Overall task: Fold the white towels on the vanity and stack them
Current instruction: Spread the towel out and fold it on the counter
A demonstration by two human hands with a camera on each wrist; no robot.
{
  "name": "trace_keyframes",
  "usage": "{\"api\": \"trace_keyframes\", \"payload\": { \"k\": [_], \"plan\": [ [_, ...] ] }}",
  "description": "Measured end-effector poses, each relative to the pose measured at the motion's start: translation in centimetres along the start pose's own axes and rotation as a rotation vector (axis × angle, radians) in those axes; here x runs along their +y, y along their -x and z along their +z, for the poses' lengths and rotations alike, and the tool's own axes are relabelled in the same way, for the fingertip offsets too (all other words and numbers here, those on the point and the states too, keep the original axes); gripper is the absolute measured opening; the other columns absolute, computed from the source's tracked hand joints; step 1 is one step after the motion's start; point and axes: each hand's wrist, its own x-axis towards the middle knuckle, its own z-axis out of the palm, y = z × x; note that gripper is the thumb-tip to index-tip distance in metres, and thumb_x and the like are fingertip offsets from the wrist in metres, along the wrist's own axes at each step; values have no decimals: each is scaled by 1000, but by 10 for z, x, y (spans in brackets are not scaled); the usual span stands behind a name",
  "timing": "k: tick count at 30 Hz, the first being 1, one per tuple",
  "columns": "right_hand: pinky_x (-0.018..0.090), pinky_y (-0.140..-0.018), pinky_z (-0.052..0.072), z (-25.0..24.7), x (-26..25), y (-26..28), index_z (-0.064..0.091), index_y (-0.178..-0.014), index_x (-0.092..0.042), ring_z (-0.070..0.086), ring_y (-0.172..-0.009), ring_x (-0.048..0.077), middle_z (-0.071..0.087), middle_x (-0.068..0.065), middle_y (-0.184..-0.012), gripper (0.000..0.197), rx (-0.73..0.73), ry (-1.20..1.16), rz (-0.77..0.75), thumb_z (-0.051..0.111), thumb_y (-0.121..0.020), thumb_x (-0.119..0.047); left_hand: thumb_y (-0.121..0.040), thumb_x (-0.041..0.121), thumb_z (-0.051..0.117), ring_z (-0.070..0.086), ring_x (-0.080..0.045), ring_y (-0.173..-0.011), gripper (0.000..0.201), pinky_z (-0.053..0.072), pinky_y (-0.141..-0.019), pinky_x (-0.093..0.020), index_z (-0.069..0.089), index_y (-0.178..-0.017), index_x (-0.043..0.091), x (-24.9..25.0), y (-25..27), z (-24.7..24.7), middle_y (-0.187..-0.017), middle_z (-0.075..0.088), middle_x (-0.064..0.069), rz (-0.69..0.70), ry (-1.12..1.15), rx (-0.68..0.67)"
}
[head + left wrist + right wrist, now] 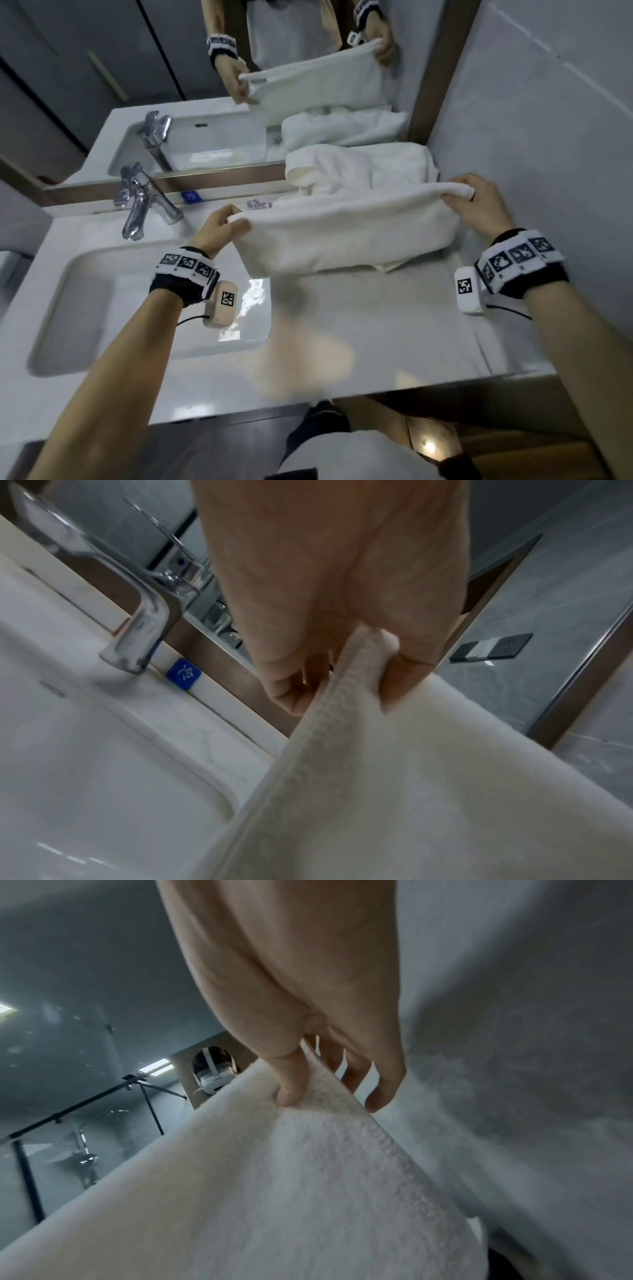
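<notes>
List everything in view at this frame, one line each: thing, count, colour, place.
held towel: 1, white, lifted over the counter right of the sink, lower edge on the counter
towel pile: 1 heap, white, unfolded, against the mirror behind the held towel
faucet: 1, chrome, behind the sink
sink: 1, white, left part of the vanity
counter: 1, pale marble, right of the sink
blue tag: 1, blue, at the mirror's base
mirror: 1, brown frame, behind the vanity
wristbands: 2, white with black markers, one per wrist
left hand: pinches the towel's left corner
right hand: pinches the towel's right corner
</notes>
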Motion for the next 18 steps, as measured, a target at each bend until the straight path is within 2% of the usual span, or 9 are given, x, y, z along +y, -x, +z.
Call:
{"api": "trace_keyframes", "payload": {
  "k": [3, 5, 8, 10, 12, 14, 16, 18],
  "plan": [
    [40, -84, 48, -9, -3, 22, 63, -108, -18, 60, -100, 29, 66, 10, -108, 22, 22, 50, 3, 62, -85, -20, -79, 0, 63, 51, -22, -81, 21, 39, -73, -31, 49, -71, 14, -4, 28, -3, -85, 57, -14, 3, -41, -44],
    [35, -82, 46, -12, -2, 38, 63, -110, -17, 60, -102, 29, 65, 11, -112, 24, 28, 69, 6, 62, -86, -20, -82, -5, 62, 50, -22, -77, 27, 39, -72, -33, 47, -70, 14, -9, 48, -2, -85, 55, -14, 44, -35, -17],
    [36, -85, 46, -17, 2, 58, 61, -113, -16, 59, -105, 30, 65, 12, -115, 27, 3, 98, 27, 62, -87, -23, -84, -4, 62, 53, -11, -63, 29, 42, -60, -19, 45, -70, 15, -16, 78, 2, -74, 54, -7, 118, -30, 53],
    [40, -89, 46, -20, 5, 69, 60, -115, -16, 59, -107, 31, 64, 13, -117, 28, -26, 120, 40, 61, -88, -24, -86, -4, 60, 55, -10, -64, 27, 45, -57, -12, 46, -73, 15, -21, 95, 4, -75, 56, -4, 154, -26, 70],
    [40, -90, 45, -22, 9, 78, 58, -117, -12, 58, -108, 32, 62, 16, -119, 29, -63, 137, 43, 58, -90, -23, -88, -4, 57, 55, -14, -68, 22, 47, -56, -10, 50, -81, 16, -26, 107, 4, -79, 59, -4, 175, -38, 61],
    [39, -88, 43, -22, 11, 84, 57, -116, -7, 56, -110, 34, 60, 20, -120, 29, -99, 186, 45, 55, -92, -22, -90, -2, 54, 56, -18, -71, 18, 47, -58, -7, 56, -99, 14, -31, 115, 3, -82, 61, -5, 187, -108, 30],
    [40, -88, 44, -22, 14, 86, 57, -113, -2, 56, -109, 37, 59, 24, -118, 30, -139, 228, 77, 54, -92, -24, -93, 1, 52, 56, -20, -80, 26, 44, -62, -1, 59, -116, 9, -37, 117, 4, -95, 65, -15, 203, -248, 13],
    [41, -89, 44, -20, 16, 88, 58, -112, 0, 57, -108, 38, 60, 25, -118, 32, -196, 258, 138, 54, -92, -25, -94, 4, 50, 57, -15, -80, 28, 42, -64, 0, 61, -120, 3, -43, 117, 8, -108, 65, -26, 184, -330, 19]
  ]
}}
